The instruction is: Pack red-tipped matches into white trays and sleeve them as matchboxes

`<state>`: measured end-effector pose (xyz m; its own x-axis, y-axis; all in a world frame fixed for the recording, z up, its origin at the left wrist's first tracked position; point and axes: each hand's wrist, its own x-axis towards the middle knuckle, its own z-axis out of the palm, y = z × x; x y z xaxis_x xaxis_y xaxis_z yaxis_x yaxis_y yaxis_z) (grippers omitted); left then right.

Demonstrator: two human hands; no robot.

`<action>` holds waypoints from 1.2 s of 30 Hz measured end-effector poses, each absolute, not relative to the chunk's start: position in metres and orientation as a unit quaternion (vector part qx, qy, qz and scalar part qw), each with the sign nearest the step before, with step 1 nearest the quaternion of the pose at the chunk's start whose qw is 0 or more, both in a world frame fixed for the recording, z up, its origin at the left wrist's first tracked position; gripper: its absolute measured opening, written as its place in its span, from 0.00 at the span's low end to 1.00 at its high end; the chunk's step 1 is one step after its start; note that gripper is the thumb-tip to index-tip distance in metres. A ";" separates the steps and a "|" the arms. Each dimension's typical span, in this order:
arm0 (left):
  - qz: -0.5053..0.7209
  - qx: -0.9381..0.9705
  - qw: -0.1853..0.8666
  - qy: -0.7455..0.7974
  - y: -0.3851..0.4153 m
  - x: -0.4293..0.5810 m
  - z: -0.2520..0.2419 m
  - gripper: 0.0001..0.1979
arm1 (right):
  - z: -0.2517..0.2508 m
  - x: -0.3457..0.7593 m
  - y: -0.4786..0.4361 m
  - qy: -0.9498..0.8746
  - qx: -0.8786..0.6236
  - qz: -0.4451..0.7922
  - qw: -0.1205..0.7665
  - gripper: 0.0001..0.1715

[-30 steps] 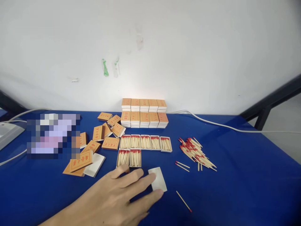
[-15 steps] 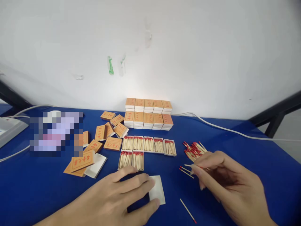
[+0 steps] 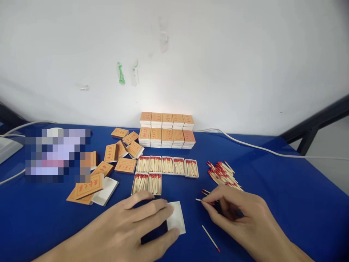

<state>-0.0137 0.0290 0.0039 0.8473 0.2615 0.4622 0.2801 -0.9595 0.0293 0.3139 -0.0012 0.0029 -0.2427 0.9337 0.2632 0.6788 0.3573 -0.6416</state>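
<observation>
Currently the right hand [image 3: 229,211] has its thumb and index fingers closed on a match [image 3: 198,199], whose pale end sticks out to the left, above the bench [image 3: 297,189]. The left hand [image 3: 141,222] lies palm down with its fingers parted; two tips overlap the left part of a white tray [image 3: 177,219], but I cannot tell whether they pinch it or only rest there. That tray sits between the hands, nearer the left one.

Just far of the right hand is a pile [image 3: 222,173] of matches, most of their red heads toward the left, with a couple of strays [image 3: 206,191] beside the fingers. One loose match [image 3: 209,237] lies near, between the hands, its head toward the near right.

Far of the left hand stand filled trays [image 3: 161,185]: five in the far row, two in the near row at the left, red heads at the far end. Beyond them, close to the wall [image 3: 231,72], are stacks [image 3: 162,136] of orange boxes, five across in two rows. To the left, more boxes [image 3: 125,165] lie scattered, some overlapping, with a white piece [image 3: 105,192] partly under one. Farther left is a blurred-out patch [image 3: 57,153]. A pale cable [image 3: 253,146] runs along the far right.
</observation>
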 end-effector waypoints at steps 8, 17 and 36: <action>-0.235 -0.962 0.022 -0.137 0.029 -0.014 0.003 0.16 | 0.002 0.317 0.004 -0.823 -0.467 0.148 0.288 0.10; -0.246 -0.960 0.014 -0.133 0.028 -0.014 0.001 0.17 | 0.007 0.322 0.006 -0.852 -0.445 0.123 0.245 0.11; -0.247 -0.960 0.026 -0.127 0.030 -0.012 0.001 0.19 | 0.007 0.325 0.005 -0.877 -0.423 0.084 0.210 0.11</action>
